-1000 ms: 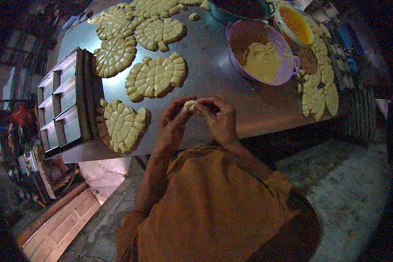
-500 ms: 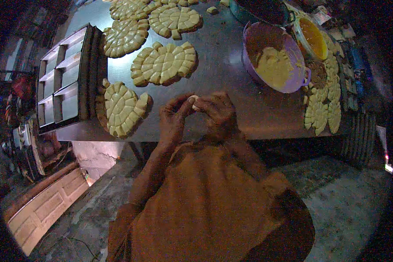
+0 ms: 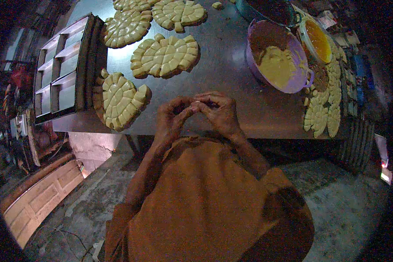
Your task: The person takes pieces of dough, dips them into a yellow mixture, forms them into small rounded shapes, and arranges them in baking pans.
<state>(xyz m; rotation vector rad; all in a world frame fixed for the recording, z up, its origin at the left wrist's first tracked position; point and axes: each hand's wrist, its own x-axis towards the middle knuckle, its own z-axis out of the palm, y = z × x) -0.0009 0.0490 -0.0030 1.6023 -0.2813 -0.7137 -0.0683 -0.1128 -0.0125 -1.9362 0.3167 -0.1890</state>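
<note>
Metal table (image 3: pixel 227 65), fingers (image 3: pixel 212 95) curled inward, meeting

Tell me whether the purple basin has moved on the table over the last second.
No: the view shifted, but the purple basin keeps its place against the near edge of the metal table.

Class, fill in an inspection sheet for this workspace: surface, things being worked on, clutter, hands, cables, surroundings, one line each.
Surface: metal table, shiny in places.
Job's things: small pale piece, mostly hidden by fingers; scored-looking dough rounds; purple basin holding pale mixture.
Clutter: compartmented metal tray at left; tub with orange contents and more dough pieces at right.
Hands: left hand and right hand meet at the fingertips, around the pale piece.
Cables: thin cord-like line on the floor, lower left; type unclear.
Surroundings: dim; grey floor; panelled wooden piece, lower left.
</note>
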